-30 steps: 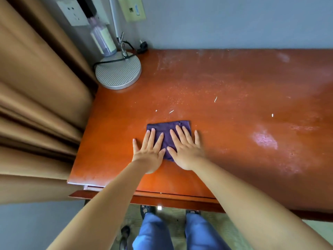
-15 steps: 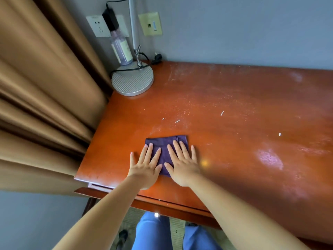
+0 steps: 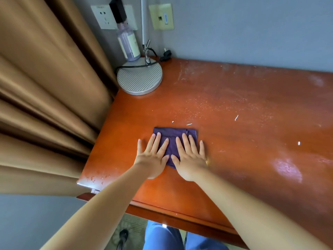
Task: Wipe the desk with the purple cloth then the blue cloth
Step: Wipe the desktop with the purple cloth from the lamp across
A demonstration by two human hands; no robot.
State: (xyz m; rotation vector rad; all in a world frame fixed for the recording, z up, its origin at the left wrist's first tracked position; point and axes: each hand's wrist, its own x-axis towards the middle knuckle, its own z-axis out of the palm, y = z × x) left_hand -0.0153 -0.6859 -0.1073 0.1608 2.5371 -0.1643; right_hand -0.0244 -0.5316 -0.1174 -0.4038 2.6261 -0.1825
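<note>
Pressing both palms flat, fingers spread — your left hand (image 3: 153, 156) and right hand (image 3: 189, 157) sit side by side on the purple cloth (image 3: 173, 136), which extends past your fingertips toward the lamp base (image 3: 139, 76) — the dusty desk (image 3: 234, 109) lies rightward.

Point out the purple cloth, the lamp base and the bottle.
purple cloth (image 3: 173, 132), head view, bare far edge.
lamp base (image 3: 139, 78), head view, ribbed top.
bottle (image 3: 128, 44), head view, label.

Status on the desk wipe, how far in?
Early. Both hands, left and right, press flat on the purple cloth at the desk's near-left. Dust and white scraps remain beyond it. No blue cloth in view; that pass is left.
</note>
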